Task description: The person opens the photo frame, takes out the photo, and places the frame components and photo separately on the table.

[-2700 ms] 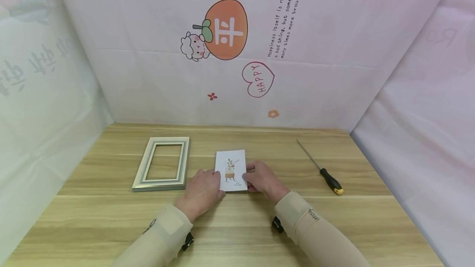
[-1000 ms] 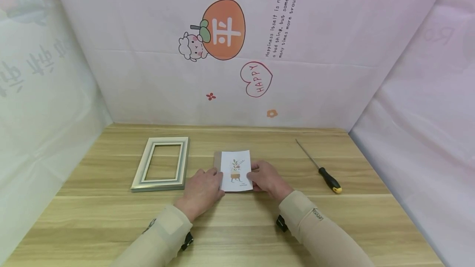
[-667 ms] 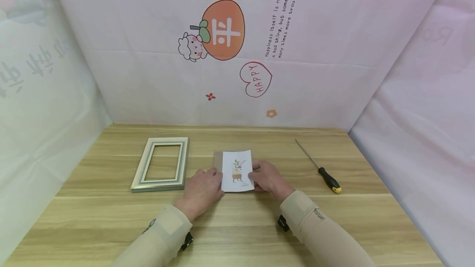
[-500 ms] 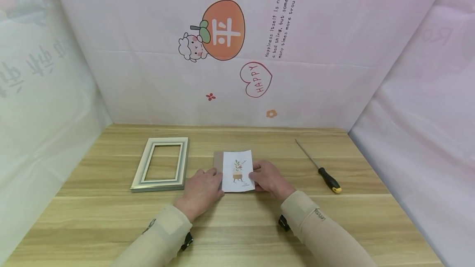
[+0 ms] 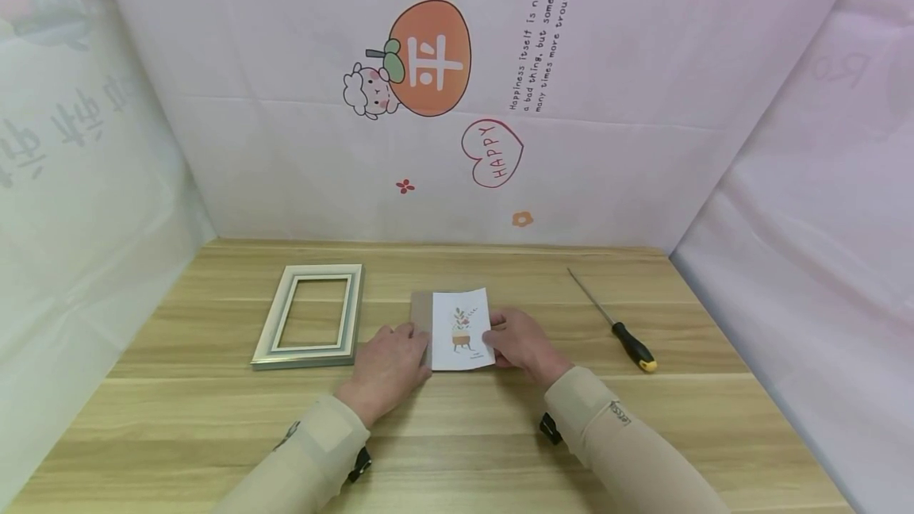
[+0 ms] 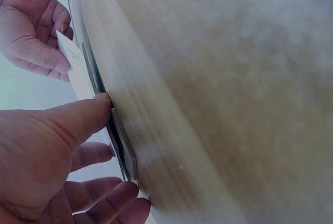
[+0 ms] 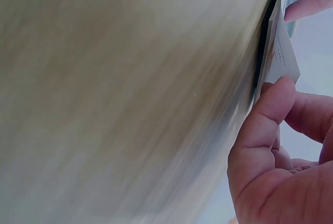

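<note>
A white card (image 5: 444, 320) printed with a potted plant lies over a flat brown board (image 5: 420, 308) in the middle of the head view. A strip of the board shows along the card's left side. My left hand (image 5: 389, 367) holds the board at its left end, the thumb on its near edge in the left wrist view. With thumb and fingers, my right hand (image 5: 524, 347) pinches the card's right edge. In the right wrist view that end of the card (image 7: 283, 60) is bent up, apart from the board beneath.
On the left of the wooden table (image 5: 457, 458) lies a cream and grey picture frame (image 5: 305, 356) with an open middle. A screwdriver (image 5: 635, 347) with a black and yellow handle lies to the right. A printed white cloth (image 5: 286, 165) hangs behind the table.
The card has slid right across the board in my right hand, uncovering the board's left strip, and its right end is now bent up. My left hand has stayed put.
</note>
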The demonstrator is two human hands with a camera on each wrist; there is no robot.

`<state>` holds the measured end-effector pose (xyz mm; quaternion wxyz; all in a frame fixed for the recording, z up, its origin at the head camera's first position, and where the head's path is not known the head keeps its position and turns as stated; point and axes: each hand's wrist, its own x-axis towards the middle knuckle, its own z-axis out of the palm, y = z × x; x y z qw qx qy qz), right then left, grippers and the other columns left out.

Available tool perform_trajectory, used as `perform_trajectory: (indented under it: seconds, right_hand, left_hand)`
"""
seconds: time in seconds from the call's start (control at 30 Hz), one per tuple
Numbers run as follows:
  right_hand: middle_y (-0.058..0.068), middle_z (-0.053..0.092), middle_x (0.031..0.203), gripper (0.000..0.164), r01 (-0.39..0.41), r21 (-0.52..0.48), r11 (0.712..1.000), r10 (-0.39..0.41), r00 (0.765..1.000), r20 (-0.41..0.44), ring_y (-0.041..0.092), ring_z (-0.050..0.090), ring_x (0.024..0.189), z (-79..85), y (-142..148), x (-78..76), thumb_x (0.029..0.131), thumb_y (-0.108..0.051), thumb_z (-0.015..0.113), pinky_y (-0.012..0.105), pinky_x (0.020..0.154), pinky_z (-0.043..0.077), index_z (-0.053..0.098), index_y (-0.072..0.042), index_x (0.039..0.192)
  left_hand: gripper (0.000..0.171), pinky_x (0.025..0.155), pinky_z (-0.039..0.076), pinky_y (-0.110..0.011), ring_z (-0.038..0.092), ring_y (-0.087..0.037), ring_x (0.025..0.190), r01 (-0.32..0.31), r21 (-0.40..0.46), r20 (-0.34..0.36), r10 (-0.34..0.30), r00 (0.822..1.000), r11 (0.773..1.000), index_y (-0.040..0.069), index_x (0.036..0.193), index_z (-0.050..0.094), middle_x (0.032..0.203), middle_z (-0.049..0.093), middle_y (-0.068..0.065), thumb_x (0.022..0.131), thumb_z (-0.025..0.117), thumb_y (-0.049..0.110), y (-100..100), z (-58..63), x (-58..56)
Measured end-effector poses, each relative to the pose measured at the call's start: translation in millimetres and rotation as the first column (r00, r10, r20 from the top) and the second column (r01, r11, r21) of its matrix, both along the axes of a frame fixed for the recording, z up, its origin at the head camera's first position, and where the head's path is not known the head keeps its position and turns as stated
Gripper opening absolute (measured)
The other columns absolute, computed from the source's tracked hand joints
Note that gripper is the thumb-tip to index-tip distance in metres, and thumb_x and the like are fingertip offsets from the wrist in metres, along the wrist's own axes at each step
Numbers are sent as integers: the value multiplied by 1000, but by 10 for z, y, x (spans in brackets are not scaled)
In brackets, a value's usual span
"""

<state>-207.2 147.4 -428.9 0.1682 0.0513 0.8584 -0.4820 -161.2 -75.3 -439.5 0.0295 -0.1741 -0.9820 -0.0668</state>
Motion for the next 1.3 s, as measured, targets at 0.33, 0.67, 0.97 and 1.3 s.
perform_trajectory:
  seconds: [0.33,0.67,0.97,1.3]
  right_hand:
    - [14,71,106,37,14,19,1000,-14,1000,1,19,67,80,-9,44,-12,98,-7,63,28,66,58,61,2,134]
    - [14,70,106,37,18,6,1000,-18,1000,-3,19,68,79,-11,95,-11,98,-6,63,28,65,58,61,3,134]
    - [15,70,109,36,11,5,1000,-11,1000,2,19,69,81,-9,134,-11,99,-6,62,30,68,59,60,3,134]
    - [16,69,110,39,7,21,1000,-7,1000,-1,20,69,82,-2,179,-20,98,-5,63,31,69,60,59,5,135]
  left_hand:
    - [34,66,53,-40,63,-28,82,-2,21,-18,3,1000,1000,11,104,70,105,73,-14,89,83,40,-4,-22,-1]
    - [35,63,52,-39,62,-26,78,11,-11,-30,-11,999,1000,11,104,69,98,74,-12,91,81,40,-6,-23,-5]
    - [32,62,53,-40,62,-27,77,8,-6,-34,-8,999,1000,10,100,69,93,73,-12,90,81,38,-3,-23,-11]
    - [31,59,54,-41,63,-28,74,10,-5,-51,-10,999,1000,10,94,67,88,71,-12,89,82,37,-6,7,16]
